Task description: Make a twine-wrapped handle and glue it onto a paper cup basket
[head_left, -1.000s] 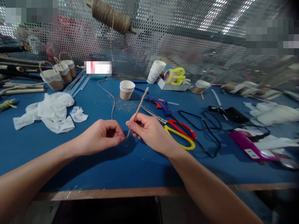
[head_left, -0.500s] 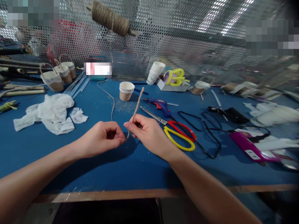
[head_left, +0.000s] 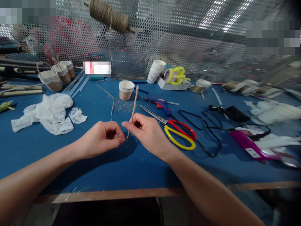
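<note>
My left hand [head_left: 104,136] pinches a thin brown twine [head_left: 114,105] that trails back across the table toward a spool. Close beside it, my right hand [head_left: 145,131] grips a stiff, twine-wrapped piece [head_left: 134,105], which stands up between thumb and fingers, its lower end near my left fingertips. Behind the hands sits a small twine-covered cup [head_left: 126,91] with a white lace rim. Scissors [head_left: 174,127] with red and yellow handles lie open right of my right hand, and a blue glue gun [head_left: 161,105] rests beyond them.
A twine spool [head_left: 109,15] hangs on the perforated panel. White lace [head_left: 47,111] lies left, with handled cups [head_left: 51,80] behind. Stacked paper cups [head_left: 156,70] and a box of yellow-handled scissors [head_left: 176,77] stand at the back. A black cable [head_left: 207,144] and magenta power strip [head_left: 244,146] lie right.
The upright twine-wrapped piece has tilted slightly and moved left with my right hand. My left hand keeps its pinch. The whole view has shifted a little.
</note>
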A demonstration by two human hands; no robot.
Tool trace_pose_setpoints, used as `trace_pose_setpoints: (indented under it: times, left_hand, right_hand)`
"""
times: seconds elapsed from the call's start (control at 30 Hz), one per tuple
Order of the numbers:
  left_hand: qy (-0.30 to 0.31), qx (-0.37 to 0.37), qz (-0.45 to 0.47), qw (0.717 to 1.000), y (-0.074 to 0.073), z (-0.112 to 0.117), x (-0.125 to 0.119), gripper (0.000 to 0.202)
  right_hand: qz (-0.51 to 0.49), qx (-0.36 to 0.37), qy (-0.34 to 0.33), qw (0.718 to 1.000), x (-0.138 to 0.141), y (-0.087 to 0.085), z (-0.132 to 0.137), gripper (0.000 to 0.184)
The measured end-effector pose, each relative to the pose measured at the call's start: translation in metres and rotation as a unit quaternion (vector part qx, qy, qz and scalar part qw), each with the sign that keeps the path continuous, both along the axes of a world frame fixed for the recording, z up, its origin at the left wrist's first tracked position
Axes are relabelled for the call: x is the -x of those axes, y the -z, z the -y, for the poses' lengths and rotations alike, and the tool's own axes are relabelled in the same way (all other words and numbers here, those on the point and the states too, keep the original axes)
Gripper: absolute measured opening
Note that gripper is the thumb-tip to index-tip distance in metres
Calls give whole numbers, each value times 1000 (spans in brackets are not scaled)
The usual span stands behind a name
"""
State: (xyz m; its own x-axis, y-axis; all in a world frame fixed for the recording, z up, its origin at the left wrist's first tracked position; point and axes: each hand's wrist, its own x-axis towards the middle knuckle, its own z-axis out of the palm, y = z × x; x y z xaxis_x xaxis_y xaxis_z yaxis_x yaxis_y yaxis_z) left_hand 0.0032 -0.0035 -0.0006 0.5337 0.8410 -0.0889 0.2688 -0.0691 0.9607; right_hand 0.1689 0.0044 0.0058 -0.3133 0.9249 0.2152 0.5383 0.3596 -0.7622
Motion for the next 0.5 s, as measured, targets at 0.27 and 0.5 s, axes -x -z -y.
trace_pose_setpoints:
  times: [0.27, 0.5]
  left_hand:
    - [-56, 17, 6, 998, 2, 2, -5, 24]
    - [-71, 15, -10, 997, 6, 1, -6, 23]
  right_hand:
    - [-3, -19, -5, 1000, 4, 2, 2, 33]
    - [-4, -13, -9, 1000, 5, 5, 2, 32]
